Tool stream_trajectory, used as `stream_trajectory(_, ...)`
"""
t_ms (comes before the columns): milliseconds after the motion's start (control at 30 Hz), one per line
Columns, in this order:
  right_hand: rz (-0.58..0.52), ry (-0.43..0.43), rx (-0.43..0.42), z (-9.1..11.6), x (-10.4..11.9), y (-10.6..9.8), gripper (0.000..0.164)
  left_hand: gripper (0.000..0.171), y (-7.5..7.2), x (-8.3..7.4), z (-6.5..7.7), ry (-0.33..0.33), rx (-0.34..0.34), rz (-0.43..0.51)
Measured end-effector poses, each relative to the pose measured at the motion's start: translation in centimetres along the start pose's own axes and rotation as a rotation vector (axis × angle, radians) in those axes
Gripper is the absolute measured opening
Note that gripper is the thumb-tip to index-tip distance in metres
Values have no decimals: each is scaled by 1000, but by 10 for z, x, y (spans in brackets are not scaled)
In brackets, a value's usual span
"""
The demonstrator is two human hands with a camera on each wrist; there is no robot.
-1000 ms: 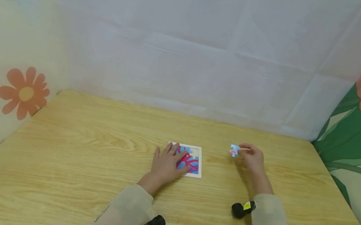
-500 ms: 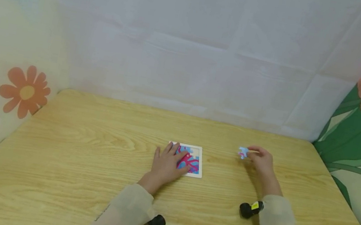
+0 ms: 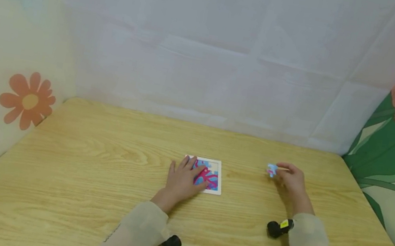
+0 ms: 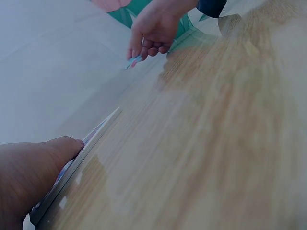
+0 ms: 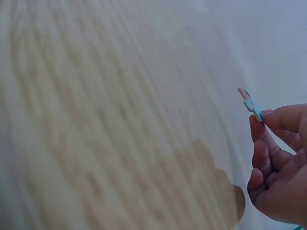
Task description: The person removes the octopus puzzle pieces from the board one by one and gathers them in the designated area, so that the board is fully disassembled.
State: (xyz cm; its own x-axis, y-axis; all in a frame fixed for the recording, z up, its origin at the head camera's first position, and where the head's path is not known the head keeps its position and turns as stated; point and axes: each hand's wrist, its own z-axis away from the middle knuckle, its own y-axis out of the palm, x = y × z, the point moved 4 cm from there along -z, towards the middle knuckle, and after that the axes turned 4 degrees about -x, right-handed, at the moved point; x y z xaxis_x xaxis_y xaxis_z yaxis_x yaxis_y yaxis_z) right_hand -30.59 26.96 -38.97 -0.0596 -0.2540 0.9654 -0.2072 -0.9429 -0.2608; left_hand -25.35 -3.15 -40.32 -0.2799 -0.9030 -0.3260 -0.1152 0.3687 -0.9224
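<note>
A square jigsaw puzzle (image 3: 213, 179) in a white frame lies on the table, with a pink figure on blue and a pale gap at its upper right corner. Over its left side rests my left hand (image 3: 182, 181), fingers spread and straight; the hand hides that part of the picture. To the right, my right hand (image 3: 291, 181) pinches a small blue and pink puzzle piece (image 3: 271, 170) between thumb and fingertip, above the table. In the right wrist view the piece (image 5: 251, 104) shows nearly edge-on, its lower end between the fingertips.
The wood-grain table (image 3: 94, 175) reaches back to a hanging white cloth (image 3: 209, 55). Painted walls stand at both sides, with an orange flower (image 3: 28, 101) at left. A black wrist camera (image 3: 279, 228) sits at the right cuff, and another (image 3: 172, 245) at the left.
My right hand has moved to the right, away from the puzzle, with the piece still pinched, and the piece has turned somewhat. My left hand has stayed in place.
</note>
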Motion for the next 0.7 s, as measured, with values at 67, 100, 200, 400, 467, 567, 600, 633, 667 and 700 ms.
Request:
stream_trajectory(67,3,-1,-6,0,-2,-2,32,55,0,0,0,-3,6,2)
stream_trajectory(100,8,1,-11,-1,-3,-3,32,55,0,0,0,-4,6,2)
stream_trajectory(200,26,0,-27,-2,-5,-5,33,55,1,0,1,-2,5,2)
stream_trajectory(400,50,-2,-46,-5,-9,-8,34,55,2,1,1,-2,-2,10)
stream_trajectory(467,51,-2,-53,-6,-11,-9,33,55,2,1,1,-2,-5,13)
stream_trajectory(567,55,-1,-55,-7,-14,-10,34,55,2,1,1,1,-10,18)
stream_trajectory(600,51,0,-53,-7,-14,-10,34,55,2,1,1,1,-8,19)
stream_trajectory(633,53,1,-53,-7,-15,-10,34,55,2,1,0,1,-8,19)
stream_trajectory(667,54,-1,-52,-8,-16,-10,33,55,1,1,0,0,-6,17)
stream_trajectory(700,56,-4,-53,-8,-17,-10,33,55,1,1,0,0,-5,16)
